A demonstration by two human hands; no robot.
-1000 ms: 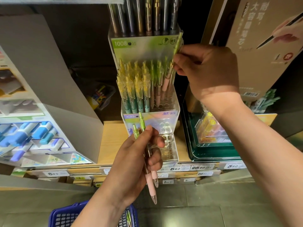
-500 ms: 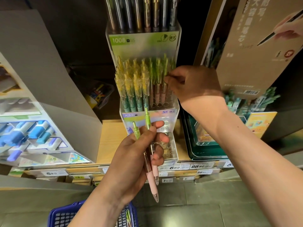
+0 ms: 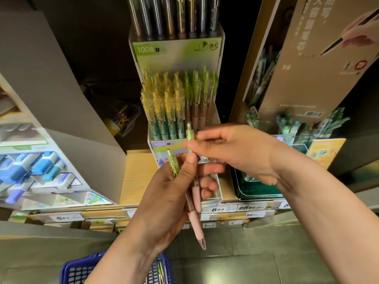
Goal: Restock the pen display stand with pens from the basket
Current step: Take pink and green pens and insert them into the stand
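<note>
Pinching the green top of one pen (image 3: 190, 136) between thumb and forefinger, the right grip (image 3: 235, 154) meets the left grip (image 3: 172, 193), which curls round the pink barrels of that pen and a second pen (image 3: 173, 163), both held just in front of the pen display stand (image 3: 176, 58). I judge the step to be drawing one pen free to slot upright among the stand's green-topped pens on the right, which calls for finding a vacant hole and lowering it straight. Counted: two pens in hand, one blue basket (image 3: 75, 272) below with at least one more, and the stand's pens too crowded to number.
</note>
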